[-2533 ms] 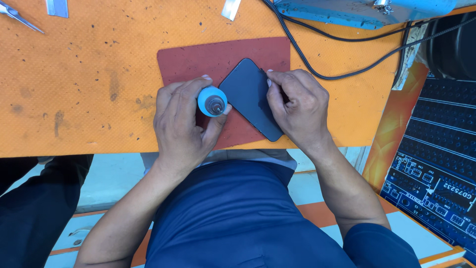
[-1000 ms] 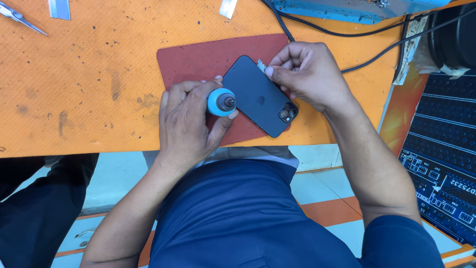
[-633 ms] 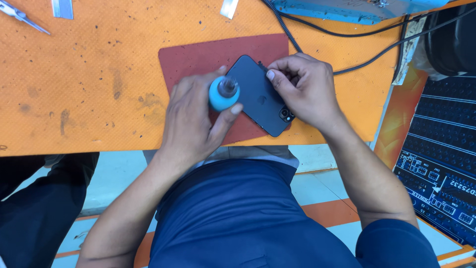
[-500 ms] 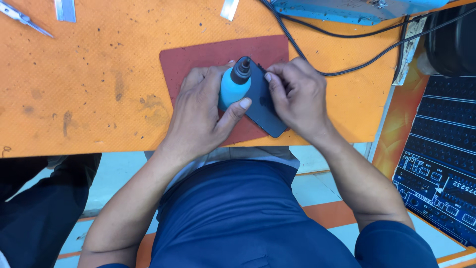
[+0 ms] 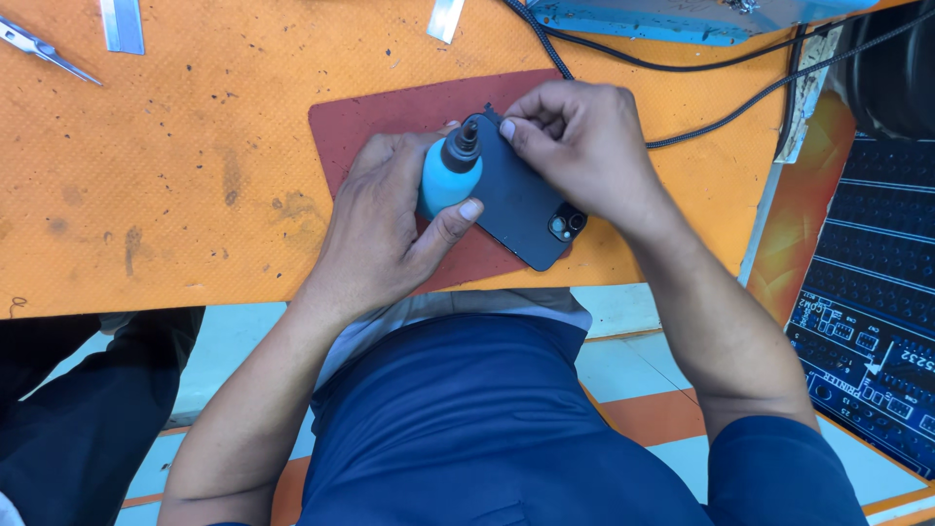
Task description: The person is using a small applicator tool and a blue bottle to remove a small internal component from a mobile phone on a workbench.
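Head view: dark phone point(image 5: 521, 200) lies back-up on the red mat point(image 5: 390, 117), mat on the orange table point(image 5: 175, 166), near the front edge. Left hand point(image 5: 390, 234) is wrapped around a small blue bottle point(image 5: 446, 178), dark nozzle tilted toward the phone's upper end; thumb presses the bottle's side, so the grip is closed on it. Right hand point(image 5: 584, 146) has its fingertips pinched narrow at the phone's top edge, apparently on something tiny there; can't tell what. Phone's long axis runs diagonally, camera end pointing lower right toward the person, other end upper left under the nozzle. Handling guess: phone is stiff, flat, fairly light, smooth and slippery on its back, likely fragile; best held by the long side edges. Bottle looks soft, squeezable, light. Black cable point(image 5: 682, 68), scissors point(image 5: 44, 49) and metal strips point(image 5: 122, 24) lie further back, well apart.
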